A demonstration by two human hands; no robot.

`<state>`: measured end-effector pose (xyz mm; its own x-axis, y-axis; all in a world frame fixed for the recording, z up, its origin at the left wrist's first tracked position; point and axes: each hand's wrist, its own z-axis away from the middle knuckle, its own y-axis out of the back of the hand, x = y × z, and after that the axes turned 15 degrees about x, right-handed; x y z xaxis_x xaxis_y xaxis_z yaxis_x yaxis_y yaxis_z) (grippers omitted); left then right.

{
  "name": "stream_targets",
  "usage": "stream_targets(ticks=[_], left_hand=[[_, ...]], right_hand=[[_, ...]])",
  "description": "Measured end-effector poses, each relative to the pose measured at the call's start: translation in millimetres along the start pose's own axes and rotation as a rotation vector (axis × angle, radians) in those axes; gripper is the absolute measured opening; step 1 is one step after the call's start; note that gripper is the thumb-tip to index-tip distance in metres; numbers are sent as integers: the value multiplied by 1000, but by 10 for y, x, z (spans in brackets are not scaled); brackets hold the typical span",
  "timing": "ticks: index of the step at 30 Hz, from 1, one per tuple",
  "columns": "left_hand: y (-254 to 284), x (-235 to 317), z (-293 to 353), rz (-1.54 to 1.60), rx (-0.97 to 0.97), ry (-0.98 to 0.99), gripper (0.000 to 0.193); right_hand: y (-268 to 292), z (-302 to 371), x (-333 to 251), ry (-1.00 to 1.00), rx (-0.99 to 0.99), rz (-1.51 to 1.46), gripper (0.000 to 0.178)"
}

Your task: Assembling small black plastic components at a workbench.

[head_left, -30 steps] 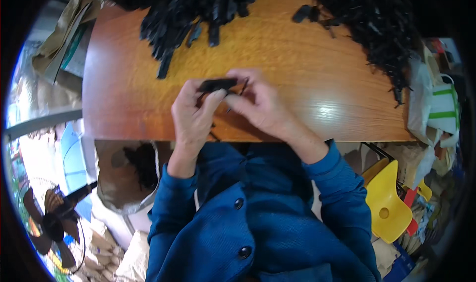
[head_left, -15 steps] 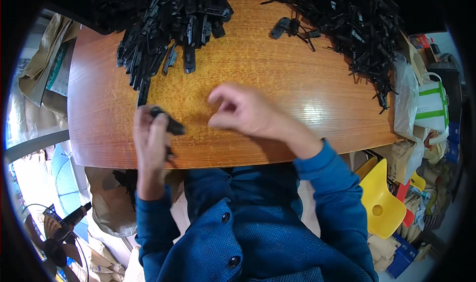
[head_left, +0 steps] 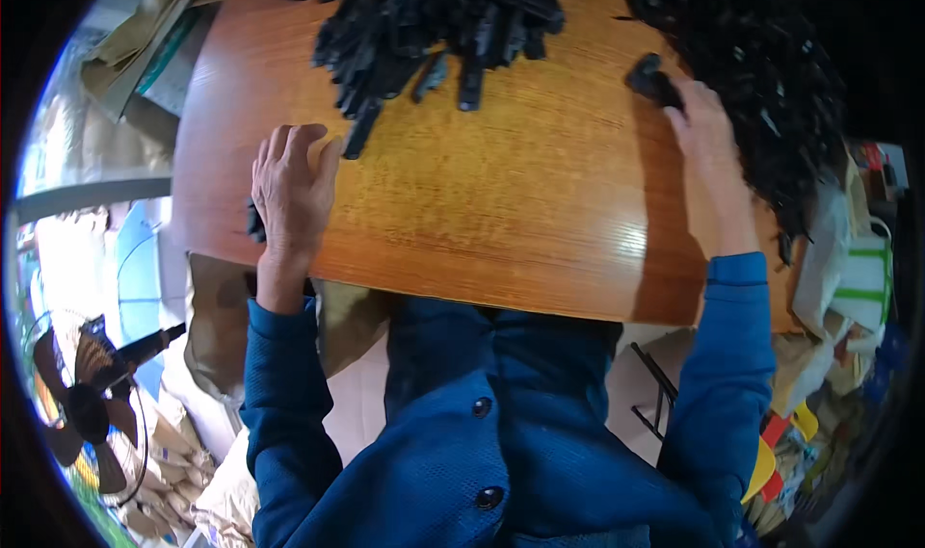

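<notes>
My left hand (head_left: 292,187) is palm down over the table's left front, fingers bent and thumb apart from them. The end of a black plastic part (head_left: 254,221) sticks out from under its outer side; the rest is hidden in the palm. Just beyond the thumb lies a long black plastic strip (head_left: 361,129), at the near tip of a heap of similar strips (head_left: 405,42). My right hand (head_left: 710,129) reaches to the far right, its thumb and fingertips closed around a small black plastic piece (head_left: 659,88), somewhat blurred, beside a second heap of thin black parts (head_left: 771,86).
Both heaps rest on a brown wooden table (head_left: 462,201). Below its left front edge hangs a brown paper bag (head_left: 217,326), with a fan (head_left: 87,408) farther left. Plastic and a green-white bag (head_left: 862,278) stand at the right edge.
My right hand has moved from the table's middle to the small piece at the far right. My left hand has turned palm down, and the black part it pinched is now mostly hidden. The view has shifted.
</notes>
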<state>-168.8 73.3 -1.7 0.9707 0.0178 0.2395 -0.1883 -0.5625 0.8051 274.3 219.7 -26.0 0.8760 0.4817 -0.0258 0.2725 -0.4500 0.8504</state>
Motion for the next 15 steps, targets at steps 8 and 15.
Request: stream_targets(ticks=[8, 15], left_hand=[[-259, 238, 11, 3, -82, -88, 22], [-160, 285, 135, 66, -127, 51, 19]], right_hand=[[473, 438, -328, -137, 29, -406, 40], [601, 627, -228, -537, -103, -386, 29]])
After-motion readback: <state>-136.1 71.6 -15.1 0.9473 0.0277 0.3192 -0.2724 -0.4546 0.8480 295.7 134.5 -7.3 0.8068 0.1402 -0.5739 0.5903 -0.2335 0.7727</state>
